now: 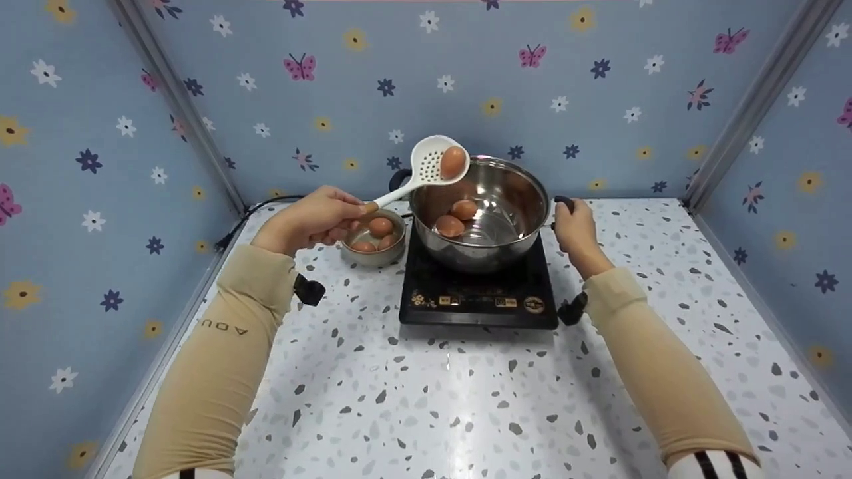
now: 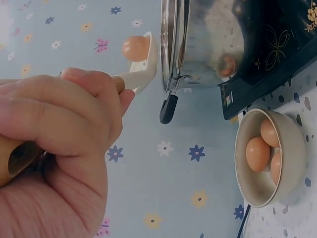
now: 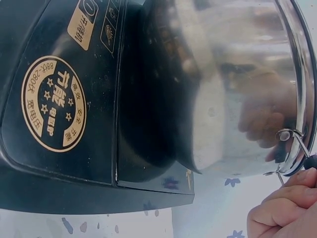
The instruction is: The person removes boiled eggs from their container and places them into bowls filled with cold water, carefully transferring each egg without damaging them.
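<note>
My left hand (image 1: 321,214) grips the wooden handle of a white slotted spoon (image 1: 427,174), raised over the left rim of a steel pot (image 1: 480,256). One brown egg (image 1: 453,161) lies in the spoon's bowl. Two more eggs (image 1: 449,226) sit inside the pot, at its left side. With my right hand (image 1: 576,229) I hold the pot's right black handle (image 1: 564,202); the right wrist view shows those fingers (image 3: 285,210) curled at the handle. Below the left hand stands a small beige bowl (image 2: 293,163) with three eggs (image 2: 258,154) visible in it.
The pot stands on a black induction cooker (image 1: 478,303) with gold markings. A black cable (image 1: 243,219) runs along the back left of the speckled white table (image 1: 426,399). Flowered blue panels (image 1: 426,80) enclose the back and both sides.
</note>
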Action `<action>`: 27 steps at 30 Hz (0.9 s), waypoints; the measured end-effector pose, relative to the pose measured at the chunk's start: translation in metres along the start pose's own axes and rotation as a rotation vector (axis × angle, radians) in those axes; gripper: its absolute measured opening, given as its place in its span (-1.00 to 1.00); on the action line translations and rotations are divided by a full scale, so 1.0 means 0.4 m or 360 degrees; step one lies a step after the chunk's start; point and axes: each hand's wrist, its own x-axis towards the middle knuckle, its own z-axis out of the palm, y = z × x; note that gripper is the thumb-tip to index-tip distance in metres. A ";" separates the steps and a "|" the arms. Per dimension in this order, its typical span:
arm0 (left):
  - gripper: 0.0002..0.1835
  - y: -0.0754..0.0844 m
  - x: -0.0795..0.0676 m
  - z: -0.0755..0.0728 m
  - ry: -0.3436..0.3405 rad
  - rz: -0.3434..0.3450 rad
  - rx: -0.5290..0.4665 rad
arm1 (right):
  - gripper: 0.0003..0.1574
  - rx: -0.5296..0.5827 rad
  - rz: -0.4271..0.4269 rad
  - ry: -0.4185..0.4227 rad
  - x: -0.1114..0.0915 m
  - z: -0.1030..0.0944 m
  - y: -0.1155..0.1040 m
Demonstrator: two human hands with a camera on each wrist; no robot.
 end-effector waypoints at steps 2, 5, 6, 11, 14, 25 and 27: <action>-0.74 -0.004 -0.009 -0.010 0.0018 -0.0018 0.0030 | -0.37 0.0004 0.0005 -0.0003 0.000 0.000 0.000; -0.72 -0.011 -0.027 -0.023 0.0043 -0.0018 0.0041 | -0.37 -0.0003 0.0007 -0.0001 0.000 0.001 -0.001; -0.71 -0.012 -0.034 -0.027 0.0045 -0.0012 0.0032 | -0.37 -0.0006 0.0010 -0.0005 0.000 0.001 -0.002; -0.68 -0.023 -0.063 -0.051 0.0079 -0.0010 -0.0045 | -0.37 -0.0012 0.0013 -0.0001 0.001 0.003 -0.003; -0.66 -0.035 -0.075 -0.065 0.0104 -0.0034 -0.0067 | -0.37 -0.0014 0.0005 0.0010 0.002 0.005 -0.003; -0.71 -0.085 -0.113 -0.107 0.0161 -0.0070 -0.0069 | -0.38 -0.0045 -0.0032 0.0052 0.001 0.006 -0.002; -0.73 -0.092 -0.119 -0.113 0.0179 -0.0080 -0.0092 | -0.36 -0.0042 -0.0026 0.0043 0.001 0.005 -0.003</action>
